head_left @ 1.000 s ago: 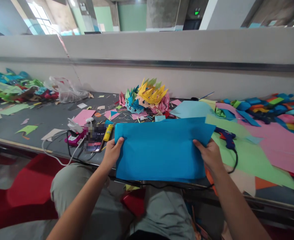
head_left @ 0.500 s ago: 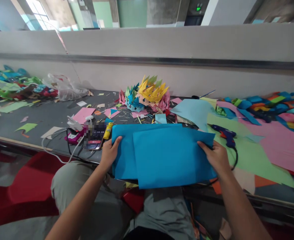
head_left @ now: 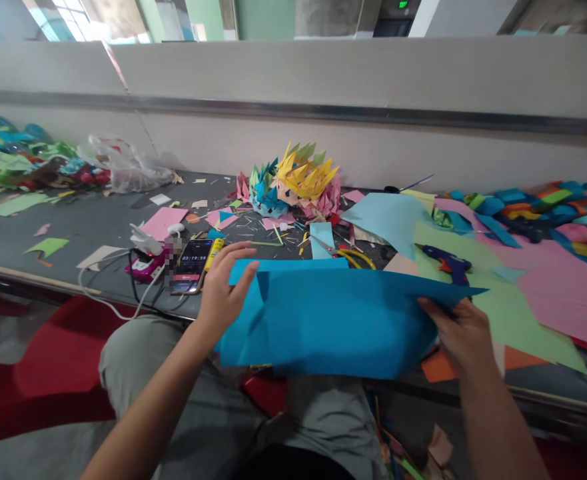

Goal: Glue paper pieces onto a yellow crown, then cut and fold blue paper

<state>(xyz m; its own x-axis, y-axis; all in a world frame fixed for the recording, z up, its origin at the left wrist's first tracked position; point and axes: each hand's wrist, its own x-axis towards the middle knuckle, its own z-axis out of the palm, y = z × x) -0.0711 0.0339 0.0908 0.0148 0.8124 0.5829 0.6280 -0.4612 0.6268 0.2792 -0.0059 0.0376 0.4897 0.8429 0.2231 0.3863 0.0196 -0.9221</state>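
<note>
Two overlapping sheets of blue paper (head_left: 343,323) stretch above my lap at the table's front edge. My right hand (head_left: 466,333) pinches the front sheet near its right corner, the thumb on top and the fingers behind. The front sheet bows on that side. At the left end, my left hand (head_left: 222,293) is open, its fingers spread over the rear sheet's corner; whether it touches the paper I cannot tell. Just behind the paper lie scissors with yellow handles (head_left: 356,257), beside a light blue strip (head_left: 322,240).
Folded-paper pieces in yellow, blue and pink (head_left: 306,177) stand at the back. A phone (head_left: 193,267), glue stick (head_left: 214,255) and pink power strip (head_left: 148,265) lie left. On the right, a glue gun (head_left: 448,263) rests on green paper (head_left: 513,320). Scraps litter the table.
My left hand has let go of the paper's left edge and spread its fingers. My right hand has moved right and slightly down, drawing the front sheet's corner along. The scissors now show.
</note>
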